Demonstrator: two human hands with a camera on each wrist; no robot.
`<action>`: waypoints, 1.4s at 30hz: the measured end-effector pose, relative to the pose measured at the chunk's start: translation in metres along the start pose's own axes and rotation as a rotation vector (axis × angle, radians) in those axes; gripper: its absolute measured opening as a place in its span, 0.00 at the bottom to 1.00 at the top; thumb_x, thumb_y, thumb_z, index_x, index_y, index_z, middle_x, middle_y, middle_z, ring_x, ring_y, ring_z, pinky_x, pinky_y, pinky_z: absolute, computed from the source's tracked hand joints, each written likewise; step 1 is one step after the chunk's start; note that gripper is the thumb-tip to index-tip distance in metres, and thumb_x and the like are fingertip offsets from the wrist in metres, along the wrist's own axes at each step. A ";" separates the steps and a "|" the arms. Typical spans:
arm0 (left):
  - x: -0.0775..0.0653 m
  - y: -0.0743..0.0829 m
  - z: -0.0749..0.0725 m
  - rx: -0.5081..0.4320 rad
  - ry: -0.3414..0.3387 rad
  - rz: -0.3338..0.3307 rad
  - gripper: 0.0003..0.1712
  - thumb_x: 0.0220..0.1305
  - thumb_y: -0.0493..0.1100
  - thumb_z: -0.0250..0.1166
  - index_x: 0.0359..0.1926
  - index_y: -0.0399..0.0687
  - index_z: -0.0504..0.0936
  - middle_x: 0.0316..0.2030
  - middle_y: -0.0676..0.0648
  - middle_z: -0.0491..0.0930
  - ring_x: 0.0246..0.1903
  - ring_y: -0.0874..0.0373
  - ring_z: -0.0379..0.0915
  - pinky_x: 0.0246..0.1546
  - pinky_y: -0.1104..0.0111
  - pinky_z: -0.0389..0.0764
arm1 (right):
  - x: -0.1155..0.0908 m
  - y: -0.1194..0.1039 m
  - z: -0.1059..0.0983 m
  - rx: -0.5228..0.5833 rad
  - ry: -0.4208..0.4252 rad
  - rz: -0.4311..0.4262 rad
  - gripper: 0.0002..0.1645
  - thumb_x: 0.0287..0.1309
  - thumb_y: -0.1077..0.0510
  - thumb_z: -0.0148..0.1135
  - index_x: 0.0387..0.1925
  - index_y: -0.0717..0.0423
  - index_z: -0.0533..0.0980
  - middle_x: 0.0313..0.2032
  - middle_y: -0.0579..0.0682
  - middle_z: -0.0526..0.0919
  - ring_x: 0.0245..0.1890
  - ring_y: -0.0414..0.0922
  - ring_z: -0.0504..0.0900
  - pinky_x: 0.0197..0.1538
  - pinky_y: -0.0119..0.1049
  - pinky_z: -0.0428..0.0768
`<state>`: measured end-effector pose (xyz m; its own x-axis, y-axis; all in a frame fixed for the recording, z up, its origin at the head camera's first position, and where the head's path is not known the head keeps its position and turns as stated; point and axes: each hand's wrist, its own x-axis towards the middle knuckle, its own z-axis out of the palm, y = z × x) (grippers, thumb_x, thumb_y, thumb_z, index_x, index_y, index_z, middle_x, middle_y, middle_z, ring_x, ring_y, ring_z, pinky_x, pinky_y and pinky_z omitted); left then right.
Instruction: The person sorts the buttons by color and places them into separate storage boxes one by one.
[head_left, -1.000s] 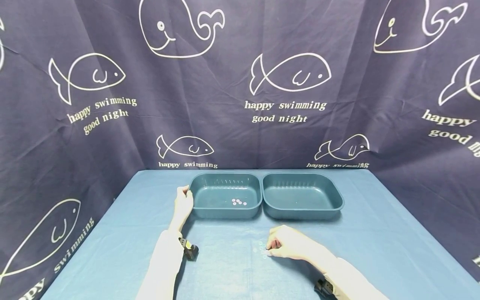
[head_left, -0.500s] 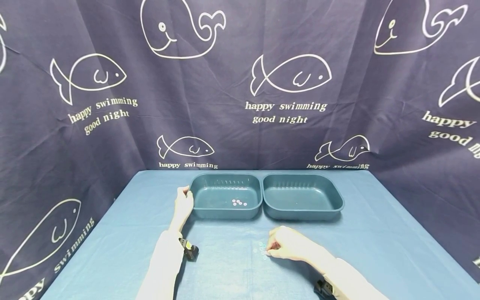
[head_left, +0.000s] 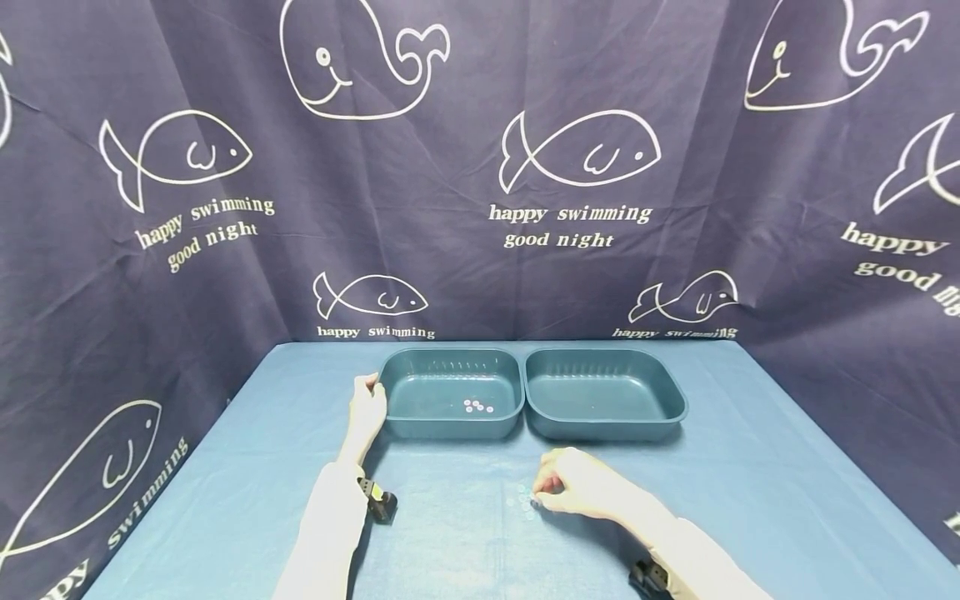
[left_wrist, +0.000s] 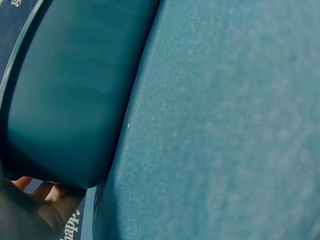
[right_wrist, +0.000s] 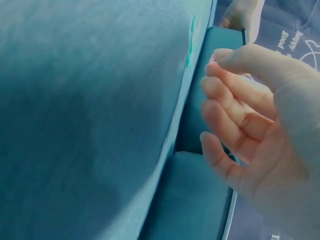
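Note:
At the left end of the left teal bin [head_left: 453, 427], my left hand [head_left: 367, 406] grips the wall, and in the left wrist view its fingers [left_wrist: 55, 202] curl against the bin's end. My right hand [head_left: 573, 483] is close over the middle of the table, in front of the bins. Its thumb and forefinger pinch a small pink piece [right_wrist: 212, 58], mostly covered by the fingertips. Beside those fingertips lie several tiny pale and teal discs [head_left: 522, 490]. Several small pink round pieces [head_left: 480, 407], button-like, lie inside the left bin.
A second teal bin [head_left: 607, 428] stands right beside the first, their ends nearly meeting. Both are near the back edge of the blue-covered table [head_left: 442, 533]. A dark curtain [head_left: 465, 183] with white fish drawings hangs behind and at the sides.
My right hand has shifted very slightly up and back, its thumb and forefinger still together. The left hand and both bins stay where they were.

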<state>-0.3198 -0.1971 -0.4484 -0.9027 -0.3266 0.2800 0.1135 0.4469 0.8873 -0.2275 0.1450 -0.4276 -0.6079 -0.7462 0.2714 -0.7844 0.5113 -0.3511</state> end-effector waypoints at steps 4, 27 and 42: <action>0.000 -0.001 0.000 -0.003 0.001 -0.009 0.17 0.67 0.37 0.44 0.54 0.33 0.64 0.52 0.28 0.72 0.57 0.35 0.67 0.58 0.48 0.65 | -0.001 0.001 0.000 0.000 0.026 -0.012 0.02 0.46 0.57 0.66 0.26 0.48 0.83 0.23 0.38 0.75 0.27 0.29 0.72 0.34 0.20 0.72; -0.001 0.000 0.002 0.014 0.011 -0.023 0.16 0.68 0.36 0.44 0.53 0.33 0.63 0.50 0.28 0.72 0.55 0.35 0.68 0.56 0.47 0.67 | 0.010 0.000 -0.022 -0.078 0.168 -0.006 0.03 0.45 0.57 0.66 0.26 0.45 0.80 0.25 0.37 0.75 0.28 0.32 0.74 0.37 0.28 0.74; 0.000 0.000 0.002 0.006 0.014 -0.008 0.16 0.67 0.36 0.44 0.53 0.32 0.64 0.50 0.28 0.73 0.55 0.35 0.68 0.56 0.47 0.67 | 0.029 0.006 -0.030 -0.128 0.234 -0.063 0.06 0.44 0.60 0.65 0.26 0.45 0.79 0.23 0.39 0.73 0.27 0.33 0.72 0.35 0.27 0.73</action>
<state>-0.3204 -0.1957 -0.4494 -0.8977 -0.3422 0.2777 0.1035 0.4487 0.8876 -0.2533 0.1394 -0.3951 -0.5574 -0.6673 0.4940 -0.8219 0.5276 -0.2146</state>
